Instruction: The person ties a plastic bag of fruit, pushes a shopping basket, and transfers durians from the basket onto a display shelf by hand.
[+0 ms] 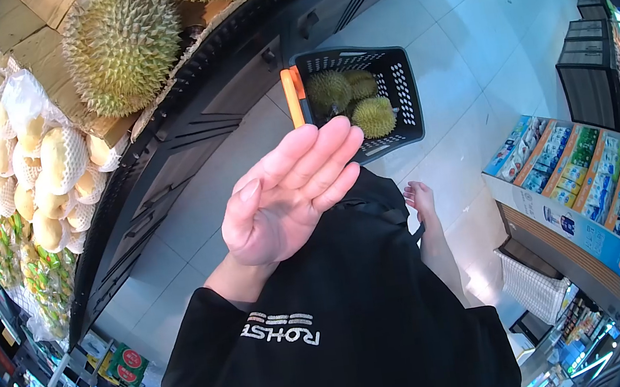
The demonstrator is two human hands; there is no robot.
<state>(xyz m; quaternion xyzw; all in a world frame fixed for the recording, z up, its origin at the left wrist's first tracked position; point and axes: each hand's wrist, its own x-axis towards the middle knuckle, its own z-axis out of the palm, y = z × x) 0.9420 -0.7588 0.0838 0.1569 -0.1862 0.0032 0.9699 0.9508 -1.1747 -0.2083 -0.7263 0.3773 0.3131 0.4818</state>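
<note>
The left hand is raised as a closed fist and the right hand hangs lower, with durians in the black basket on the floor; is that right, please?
Not quite: the head view shows the left hand open, palm toward the camera. The right hand does hang lower, and durians do lie in the black basket on the floor.

Just beyond the fingers of your left hand (287, 196), the basket (411, 107) looks matt plastic (smooth, too), the durians (373, 117) rough.
</note>
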